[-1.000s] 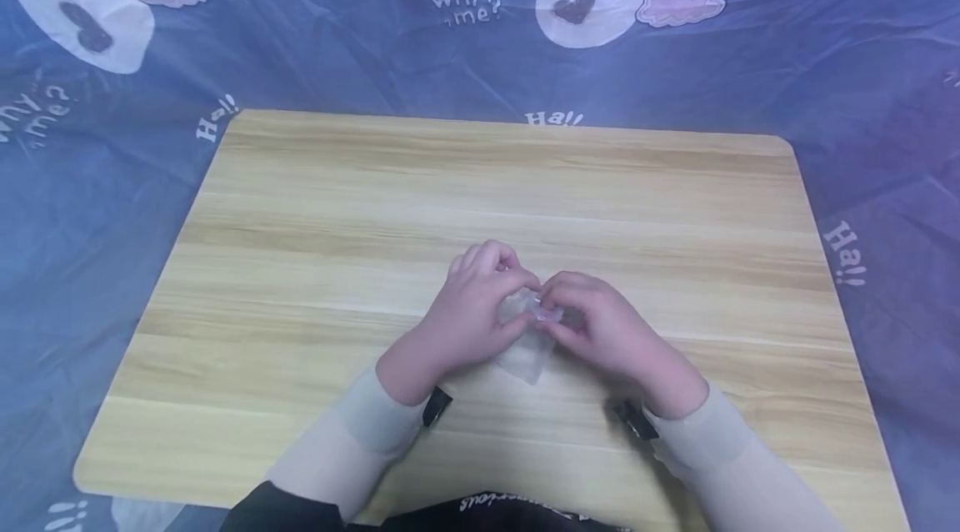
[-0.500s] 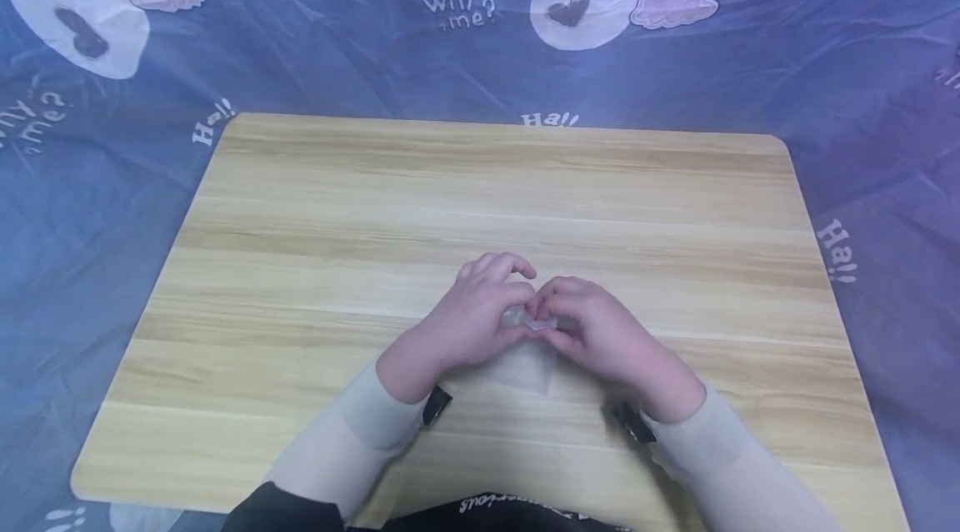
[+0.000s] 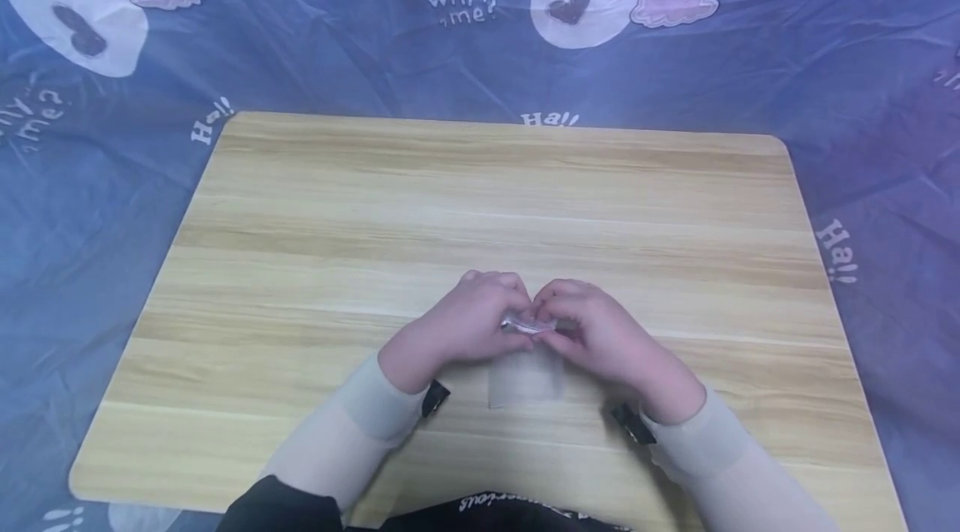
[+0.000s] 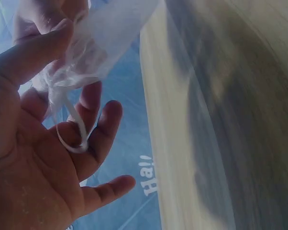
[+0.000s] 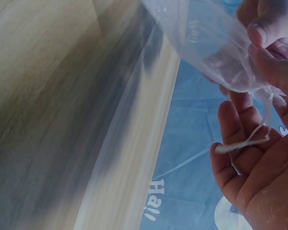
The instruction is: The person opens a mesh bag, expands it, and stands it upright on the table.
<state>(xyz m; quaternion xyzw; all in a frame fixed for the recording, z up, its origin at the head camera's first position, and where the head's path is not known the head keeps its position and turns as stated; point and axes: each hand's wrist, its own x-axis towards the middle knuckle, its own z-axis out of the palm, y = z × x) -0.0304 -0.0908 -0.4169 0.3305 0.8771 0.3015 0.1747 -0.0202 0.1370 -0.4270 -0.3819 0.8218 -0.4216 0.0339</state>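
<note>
A sheer white drawstring pouch (image 3: pixel 527 380) hangs between the two hands, its gathered mouth uppermost toward the person's fingers. The left hand (image 3: pixel 471 319) pinches one side of the mouth between thumb and index finger, its other fingers loosely bent in the left wrist view. From the opposite side the right hand (image 3: pixel 596 323) pinches the mouth too, the thumbs close together. A thin white cord loop (image 4: pixel 77 122) dangles across the left palm; another cord end (image 5: pixel 232 146) trails over the right fingers. Nothing shows inside the see-through fabric.
The wood-grain table (image 3: pixel 360 207) has rounded corners and stands against a blue printed cloth (image 3: pixel 337 23). Both forearms come in from the near edge, with a small black camera mount at each wrist.
The left hand's raised fingers have lowered and drawn in by the pouch mouth. The pouch body has straightened and shows further toward the person. The right hand stays nearly in place.
</note>
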